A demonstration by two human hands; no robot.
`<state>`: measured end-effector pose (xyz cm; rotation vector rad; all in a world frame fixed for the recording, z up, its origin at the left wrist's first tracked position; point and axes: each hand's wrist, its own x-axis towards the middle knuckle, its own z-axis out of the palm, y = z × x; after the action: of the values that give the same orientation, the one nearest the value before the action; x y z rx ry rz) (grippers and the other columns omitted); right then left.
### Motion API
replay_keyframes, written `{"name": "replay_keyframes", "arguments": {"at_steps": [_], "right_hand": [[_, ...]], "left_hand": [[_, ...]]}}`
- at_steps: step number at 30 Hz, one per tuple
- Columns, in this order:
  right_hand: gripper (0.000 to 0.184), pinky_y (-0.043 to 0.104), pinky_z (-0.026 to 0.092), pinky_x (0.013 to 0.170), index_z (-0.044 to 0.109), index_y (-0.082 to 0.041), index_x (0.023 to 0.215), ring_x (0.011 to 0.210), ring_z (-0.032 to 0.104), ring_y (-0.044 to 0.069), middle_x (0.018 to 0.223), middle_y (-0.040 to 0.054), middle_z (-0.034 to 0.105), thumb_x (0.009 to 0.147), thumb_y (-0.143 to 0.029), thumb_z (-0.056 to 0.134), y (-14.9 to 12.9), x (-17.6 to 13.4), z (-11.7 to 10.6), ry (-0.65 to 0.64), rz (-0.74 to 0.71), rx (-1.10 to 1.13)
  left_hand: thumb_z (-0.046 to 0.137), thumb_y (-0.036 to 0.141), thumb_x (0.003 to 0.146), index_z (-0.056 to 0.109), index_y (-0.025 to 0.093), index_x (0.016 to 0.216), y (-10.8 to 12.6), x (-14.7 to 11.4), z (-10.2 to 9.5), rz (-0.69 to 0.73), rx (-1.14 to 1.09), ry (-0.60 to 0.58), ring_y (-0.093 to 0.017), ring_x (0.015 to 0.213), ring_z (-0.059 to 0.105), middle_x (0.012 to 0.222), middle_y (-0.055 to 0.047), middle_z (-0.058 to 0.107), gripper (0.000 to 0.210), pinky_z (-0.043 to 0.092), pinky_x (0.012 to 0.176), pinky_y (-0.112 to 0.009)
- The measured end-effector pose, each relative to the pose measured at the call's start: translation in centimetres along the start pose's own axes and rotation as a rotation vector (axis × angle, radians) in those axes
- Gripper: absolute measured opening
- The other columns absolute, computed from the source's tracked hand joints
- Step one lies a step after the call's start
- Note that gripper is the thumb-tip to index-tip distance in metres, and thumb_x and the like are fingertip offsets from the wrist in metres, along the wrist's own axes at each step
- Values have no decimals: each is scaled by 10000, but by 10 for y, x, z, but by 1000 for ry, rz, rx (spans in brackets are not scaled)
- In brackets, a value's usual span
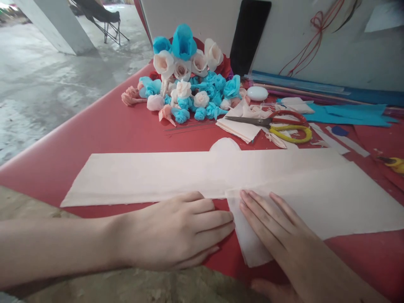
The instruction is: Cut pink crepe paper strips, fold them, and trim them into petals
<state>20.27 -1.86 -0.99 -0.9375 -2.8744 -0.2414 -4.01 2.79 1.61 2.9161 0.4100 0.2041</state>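
The long white paper [142, 176] lay flat on the red counter [104, 145], in front of the person. The right hand [290, 240] was open and flat on top of it, with nothing in its grip. The left hand [186, 229] was open too, its fingers a bit bent, holding nothing, with its tips at the edge of a white flap [251, 242]. Scissors [268, 122] and paper flowers [202, 99] sat behind the paper.

The sheet [151, 176] is matt, smooth paper; the flowers [183, 89], crinkled paper. The bench [110, 130] has a smooth sheen. The scissors [269, 121] pair metal blades with plastic handles.
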Motion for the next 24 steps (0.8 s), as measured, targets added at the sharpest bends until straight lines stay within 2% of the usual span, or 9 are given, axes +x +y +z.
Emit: {"name": "replay_keyframes", "arguments": {"at_steps": [7,14,24], "right_hand": [[763,483,279,1029,322,12,1351,1380,122,303,1455,180,308,810,-515,425,0,0,0,-3,16,0],[736,477,308,1017,369,13,1317,1377,127,300,1423,182,368,803,-508,441,-1,1,-1,29,16,14],[743,470,326,1016,351,10,1328,1385,103,280,1429,179,359,791,-491,464,-2,1,-2,18,33,33]], "left_hand": [[399,237,915,551,146,1152,1,0,-1,-12,4,4,-156,865,531,1211,-49,569,296,425,746,-297],[408,234,902,555,160,1129,1,1,-3,-56,-13,-10,-158,749,488,915,-33,592,280,413,680,-300],[402,228,906,541,149,1146,0,1,-2,-40,-33,-11,-161,748,483,907,-34,581,289,405,683,-302]]}}
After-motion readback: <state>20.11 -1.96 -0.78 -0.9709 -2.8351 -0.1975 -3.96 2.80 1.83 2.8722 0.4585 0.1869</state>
